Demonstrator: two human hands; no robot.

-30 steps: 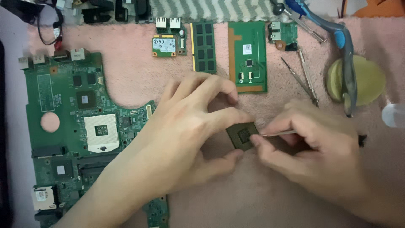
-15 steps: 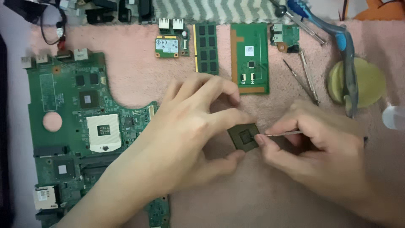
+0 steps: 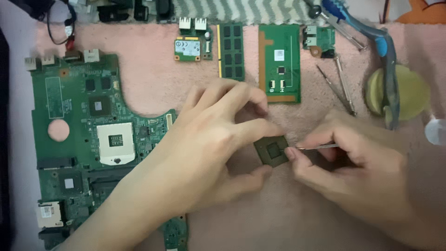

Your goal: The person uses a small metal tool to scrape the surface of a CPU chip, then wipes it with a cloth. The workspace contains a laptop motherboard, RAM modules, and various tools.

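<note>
A small square green processor chip (image 3: 272, 150) is pinched between the thumb and forefinger of my left hand (image 3: 209, 144), just above the pink cloth. My right hand (image 3: 357, 172) grips a thin metal tool (image 3: 318, 147) whose tip touches the chip's right edge. To the left lies a large green laptop motherboard (image 3: 79, 135) with an empty white processor socket (image 3: 115, 143). My left forearm crosses over the board's lower right part.
Along the back lie a small wireless card (image 3: 188, 47), a memory stick (image 3: 231, 51), a green touchpad board (image 3: 278, 62) and a small port board (image 3: 319, 39). Two thin metal tools (image 3: 341, 88), blue-handled pliers (image 3: 371, 37) and a yellow-green round dish (image 3: 409, 93) sit at right.
The camera view has shifted slightly. Both hands hold nearly the same pose, with the tool tip still at the chip.
</note>
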